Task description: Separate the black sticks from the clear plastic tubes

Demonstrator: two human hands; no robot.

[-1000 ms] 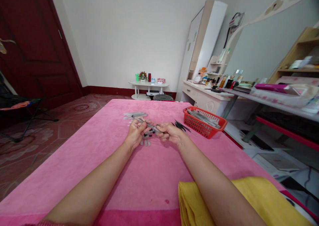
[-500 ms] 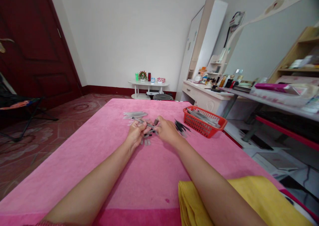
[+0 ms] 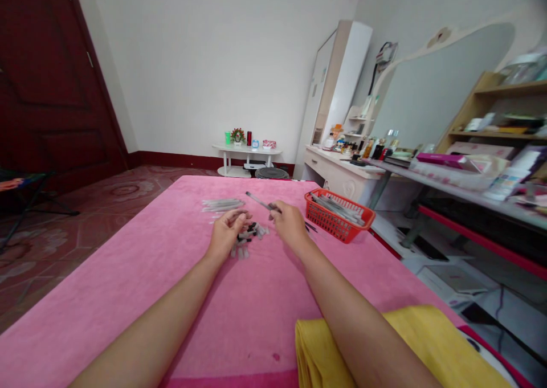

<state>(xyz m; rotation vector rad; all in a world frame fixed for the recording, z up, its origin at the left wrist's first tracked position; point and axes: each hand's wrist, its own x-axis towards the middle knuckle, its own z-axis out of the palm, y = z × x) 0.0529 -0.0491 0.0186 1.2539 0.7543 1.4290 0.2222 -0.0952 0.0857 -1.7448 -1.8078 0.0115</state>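
Observation:
My right hand (image 3: 289, 224) is closed on a thin clear pen (image 3: 257, 200), which slants up to the left and has a dark far end. My left hand (image 3: 226, 231) is beside a small heap of black and clear pen caps (image 3: 258, 230). Its fingers are curled with thumb and fingertips close together, and whether something small is between them is hidden. Beyond my left hand lies a row of clear pen barrels (image 3: 222, 204). Some thin black pieces (image 3: 311, 227) show just right of my right hand, partly covered by it.
An orange-red plastic basket (image 3: 327, 227) holding many pens (image 3: 342, 210) stands to the right on the pink cloth (image 3: 239, 319). A folded yellow cloth (image 3: 318, 348) lies under my right forearm. Farther right are a cluttered dressing table (image 3: 348, 174) and a shelf (image 3: 491, 92).
The pen was between both hands; now only my right hand holds it. My left hand has come away from it, down by the caps. The view has shifted slightly to the right.

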